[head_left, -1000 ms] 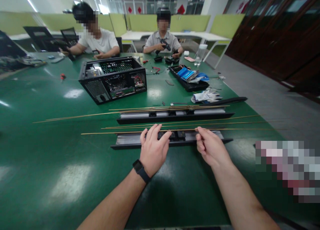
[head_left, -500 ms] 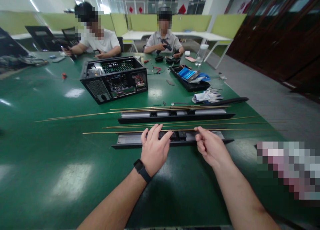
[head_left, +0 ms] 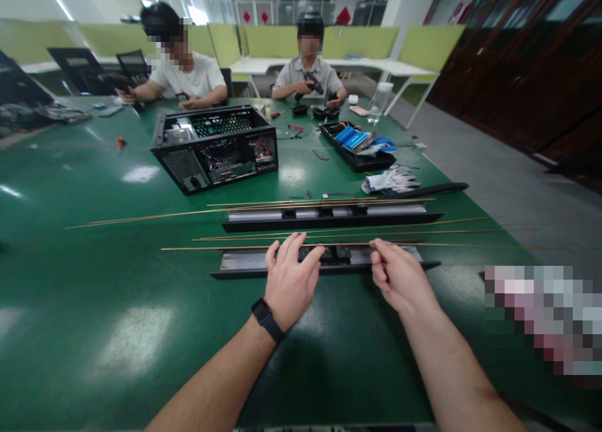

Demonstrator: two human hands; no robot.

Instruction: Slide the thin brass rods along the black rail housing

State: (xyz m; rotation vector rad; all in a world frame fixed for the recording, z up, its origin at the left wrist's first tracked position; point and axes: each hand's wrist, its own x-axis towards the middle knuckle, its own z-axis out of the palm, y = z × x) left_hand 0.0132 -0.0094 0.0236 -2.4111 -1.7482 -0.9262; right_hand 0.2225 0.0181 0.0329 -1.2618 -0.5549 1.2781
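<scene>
Between the thumb and forefinger of my right hand (head_left: 399, 274) is a long, thin brass-coloured rod (head_left: 202, 249), which runs left to right along the back edge of the near channel. My left hand (head_left: 291, 281), with a watch on its wrist, lies over that near black-and-silver channel (head_left: 242, 261), fingers spread; its fingertips reach the rod, though contact is unclear. Black blocks (head_left: 342, 254) sit inside the channel between my hands. More thin rods (head_left: 226, 239) lie just behind. A second channel (head_left: 254, 217) with small black blocks and rods across it is farther back.
An open black computer case (head_left: 216, 156) stands at the back left. A black tray (head_left: 362, 165) with blue items and white gloves (head_left: 390, 180) are at right. Two people sit across the green table (head_left: 117, 338). A clear bottle (head_left: 380, 103) stands near the right edge.
My right hand has shifted slightly to the right, and the pinched rod has slid right with it. My left hand has stayed in place.
</scene>
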